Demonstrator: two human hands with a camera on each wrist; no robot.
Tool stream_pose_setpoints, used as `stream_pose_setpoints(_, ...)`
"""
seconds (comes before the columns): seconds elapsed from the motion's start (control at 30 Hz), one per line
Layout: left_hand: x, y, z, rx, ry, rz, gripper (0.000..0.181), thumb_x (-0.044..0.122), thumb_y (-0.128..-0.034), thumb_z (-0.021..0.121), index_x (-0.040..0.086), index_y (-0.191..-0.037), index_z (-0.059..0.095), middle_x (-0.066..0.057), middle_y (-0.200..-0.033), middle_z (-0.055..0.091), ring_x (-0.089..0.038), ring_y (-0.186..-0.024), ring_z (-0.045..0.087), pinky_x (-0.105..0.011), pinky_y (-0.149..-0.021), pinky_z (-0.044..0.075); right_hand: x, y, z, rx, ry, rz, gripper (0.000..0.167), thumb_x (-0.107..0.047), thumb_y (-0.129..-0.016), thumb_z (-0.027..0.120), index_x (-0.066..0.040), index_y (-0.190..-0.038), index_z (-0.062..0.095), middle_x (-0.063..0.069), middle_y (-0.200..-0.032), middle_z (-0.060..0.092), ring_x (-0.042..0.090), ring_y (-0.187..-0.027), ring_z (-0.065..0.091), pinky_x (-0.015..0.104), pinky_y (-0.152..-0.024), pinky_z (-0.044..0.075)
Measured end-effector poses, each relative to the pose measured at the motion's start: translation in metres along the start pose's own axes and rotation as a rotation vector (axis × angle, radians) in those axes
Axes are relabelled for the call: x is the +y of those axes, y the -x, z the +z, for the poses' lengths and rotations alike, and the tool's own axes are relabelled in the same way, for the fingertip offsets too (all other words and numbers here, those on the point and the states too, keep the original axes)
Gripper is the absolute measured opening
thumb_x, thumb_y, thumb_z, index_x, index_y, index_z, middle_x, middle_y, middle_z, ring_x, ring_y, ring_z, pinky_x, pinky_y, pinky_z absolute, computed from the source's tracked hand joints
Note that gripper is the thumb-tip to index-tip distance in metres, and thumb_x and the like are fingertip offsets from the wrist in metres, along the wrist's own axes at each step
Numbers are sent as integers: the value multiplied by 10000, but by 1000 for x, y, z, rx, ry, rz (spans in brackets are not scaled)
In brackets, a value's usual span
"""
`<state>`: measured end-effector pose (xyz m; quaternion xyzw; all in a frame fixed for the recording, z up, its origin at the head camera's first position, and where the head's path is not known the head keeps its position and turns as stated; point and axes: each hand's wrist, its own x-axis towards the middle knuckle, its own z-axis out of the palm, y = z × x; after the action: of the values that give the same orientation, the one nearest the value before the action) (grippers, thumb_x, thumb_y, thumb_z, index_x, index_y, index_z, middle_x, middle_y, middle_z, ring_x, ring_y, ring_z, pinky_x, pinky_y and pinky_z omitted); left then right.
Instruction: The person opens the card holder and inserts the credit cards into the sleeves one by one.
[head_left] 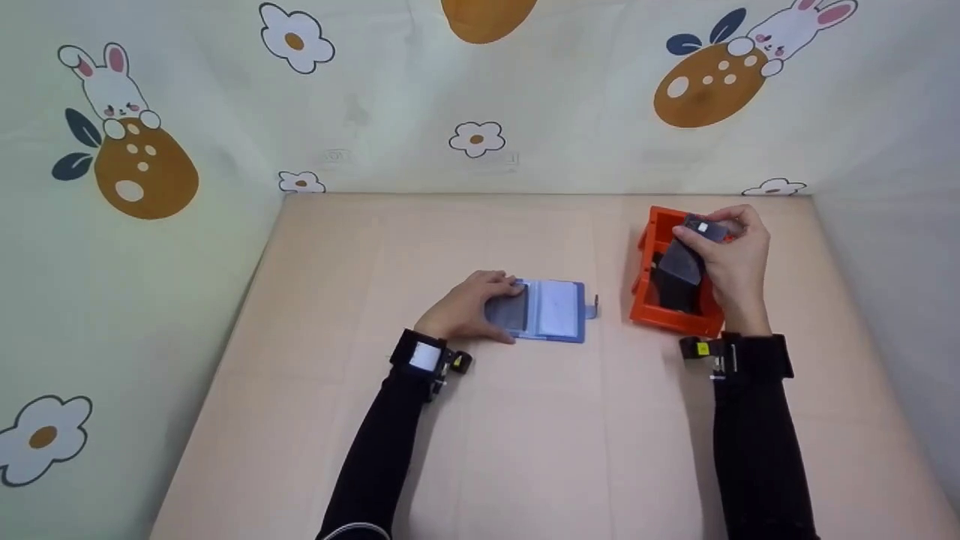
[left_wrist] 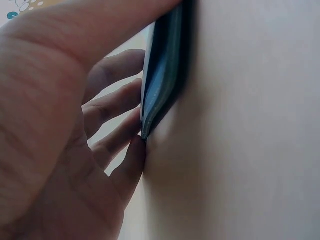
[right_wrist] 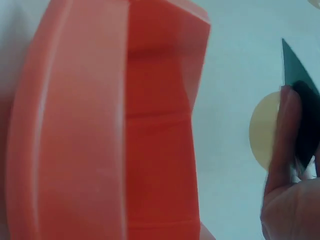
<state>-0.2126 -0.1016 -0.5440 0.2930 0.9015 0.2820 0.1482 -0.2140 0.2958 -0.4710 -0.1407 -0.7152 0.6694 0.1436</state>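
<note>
A blue card holder (head_left: pixel 559 307) lies spread like a small book on the table, with a pale leaf on its right side and a dark one on its left. My left hand (head_left: pixel 469 306) grips its left half, thumb at the near edge and fingers at the far edge. In the left wrist view the holder (left_wrist: pixel 162 75) appears edge-on. Over an orange-red bin (head_left: pixel 675 322), my right hand (head_left: pixel 742 262) pinches a dark flat card (head_left: pixel 707 227) with a small white mark. A grey flat piece (head_left: pixel 681 262) shows just below it; whether it is held too is unclear.
Black flat things (head_left: pixel 676 295) lie inside the bin. A strap with a snap (head_left: pixel 592 309) sticks out from the holder's right edge. Behind the table rises a patterned cloth (head_left: pixel 405 97) with rabbits and flowers.
</note>
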Motion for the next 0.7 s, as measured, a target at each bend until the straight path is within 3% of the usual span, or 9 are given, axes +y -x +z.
stream_pose_setpoints(0.13,0,-2,0,1,-3,-1,891,465,-722,935,237,-1501,567,-28,-1642,417,-244,-1540,324,-429,-1244,321,-4,2,-2,-60,42,20,441,-234,-881,831,-147,-1282,669,-6,-1096,616,181,-1020,580,138,-808,565)
stream_pose_setpoints(0.23,1,-3,0,-6,3,-5,896,470,-721,935,238,-1503,565,-33,-1646,411,-246,-1540,324,-434,-1242,325,-6,2,-3,-31,48,26,331,-288,-912,791,-118,-1181,699,-34,-1050,656,144,-916,597,134,-698,556)
stream_pose_setpoints(0.37,3,-3,-2,-14,5,-4,897,467,-722,933,231,-1504,563,-48,-1648,407,-258,-1543,319,-436,-1247,316,-7,1,-5,21,-75,51,345,-182,-813,889,-111,-1002,610,-29,-819,697,125,-731,619,155,-587,550)
stream_pose_setpoints(0.47,3,-3,-3,-14,7,2,892,453,-718,939,210,-1495,574,-66,-1638,421,-272,-1541,322,-442,-1250,312,-7,1,-7,-14,-149,47,440,-98,-754,924,-103,-1037,587,-41,-759,688,117,-791,625,151,-668,573)
stream_pose_setpoints(0.6,3,-2,-4,-12,14,9,884,431,-714,947,192,-1485,585,-85,-1626,433,-284,-1534,334,-447,-1249,317,-7,2,-5,-127,-164,32,428,-109,-853,840,-69,-1237,656,-17,-909,696,141,-907,622,166,-760,583)
stream_pose_setpoints(0.7,2,-1,-4,-10,11,12,880,429,-718,945,191,-1485,585,-81,-1625,434,-280,-1532,338,-437,-1249,317,-9,3,-3,-177,-144,60,334,-161,-957,734,-41,-1256,650,16,-1021,673,138,-908,634,172,-777,582)
